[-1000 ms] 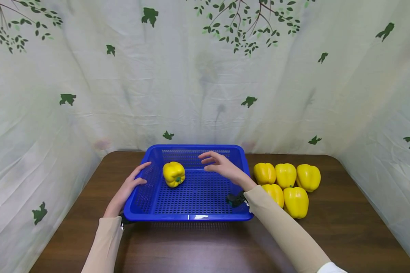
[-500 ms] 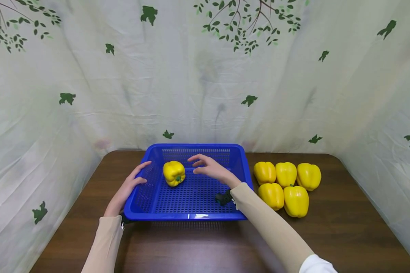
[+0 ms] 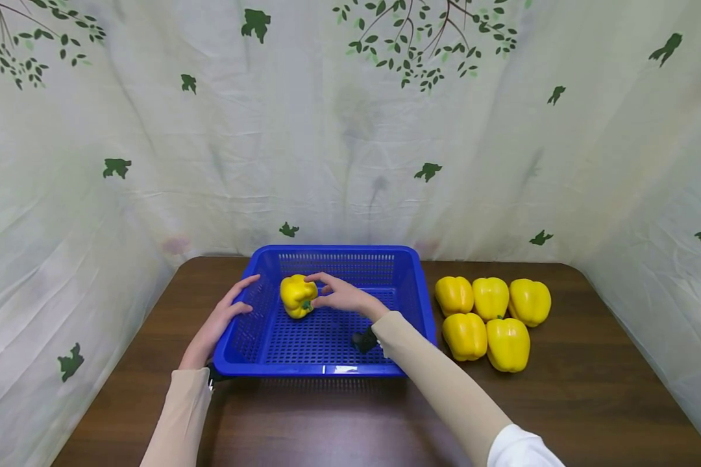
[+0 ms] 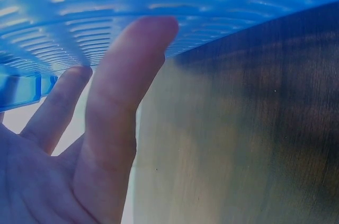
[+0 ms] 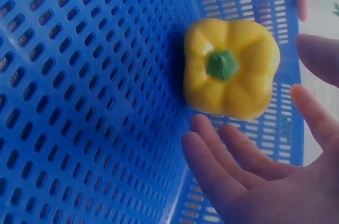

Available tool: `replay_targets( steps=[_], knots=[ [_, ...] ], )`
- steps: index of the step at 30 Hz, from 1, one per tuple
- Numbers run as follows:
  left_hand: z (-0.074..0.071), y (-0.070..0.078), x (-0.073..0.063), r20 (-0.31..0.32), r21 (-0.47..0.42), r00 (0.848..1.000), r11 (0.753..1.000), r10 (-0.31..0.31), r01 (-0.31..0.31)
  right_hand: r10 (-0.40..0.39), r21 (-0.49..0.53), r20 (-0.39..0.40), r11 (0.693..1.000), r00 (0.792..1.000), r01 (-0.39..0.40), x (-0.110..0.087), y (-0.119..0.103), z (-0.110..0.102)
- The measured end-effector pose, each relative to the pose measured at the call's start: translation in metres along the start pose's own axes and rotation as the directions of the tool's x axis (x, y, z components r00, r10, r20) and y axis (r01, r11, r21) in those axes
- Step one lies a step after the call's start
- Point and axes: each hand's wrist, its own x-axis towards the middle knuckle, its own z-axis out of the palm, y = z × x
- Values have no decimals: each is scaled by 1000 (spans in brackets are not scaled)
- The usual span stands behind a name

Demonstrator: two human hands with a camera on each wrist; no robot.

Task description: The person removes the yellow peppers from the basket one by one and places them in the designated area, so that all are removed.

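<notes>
A yellow bell pepper (image 3: 297, 296) with a green stem sits inside the blue plastic basket (image 3: 327, 370), toward its left wall. My right hand (image 3: 341, 296) reaches over the basket, its fingertips beside the pepper's stem end. In the right wrist view, the fingers (image 5: 212, 163) are spread below the pepper and the thumb is apart from it; the hand holds nothing. On the basket's left side rests my left hand (image 3: 217, 321), thumb and fingers spread. The left wrist view shows its fairly straight fingers (image 4: 119, 81) against the slotted outer wall.
Several more yellow bell peppers (image 3: 507, 345) stand in a cluster on the brown wooden table (image 3: 596, 376), right of the basket. A pale curtain (image 3: 350, 194) printed with leaves hangs behind the table and along its sides.
My right hand has moved left across the basket, from near its middle to the bell pepper inside. The left hand has stayed on the basket's left side.
</notes>
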Motion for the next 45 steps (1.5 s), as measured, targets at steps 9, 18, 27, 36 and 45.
replay_targets(
  steps=[9,18,27,36,45],
  knots=[
    [1,0,-1,-1,5,1000,1000,8,-8,14,29,44,999,999,-15,6,-2,8],
    [0,1,-1,-1,11,1000,1000,9,-9,103,211,43,971,994,-110,15,1,14],
    [0,-1,1,-6,17,1000,1000,21,-21,124,270,-43,957,991,-108,15,4,14],
    [0,-2,0,-6,2,1000,1000,9,-9,94,113,-8,989,996,-93,8,7,3],
    [0,-1,0,-5,-2,1000,1000,11,-12,47,78,-3,996,999,-47,9,12,0]
  ],
)
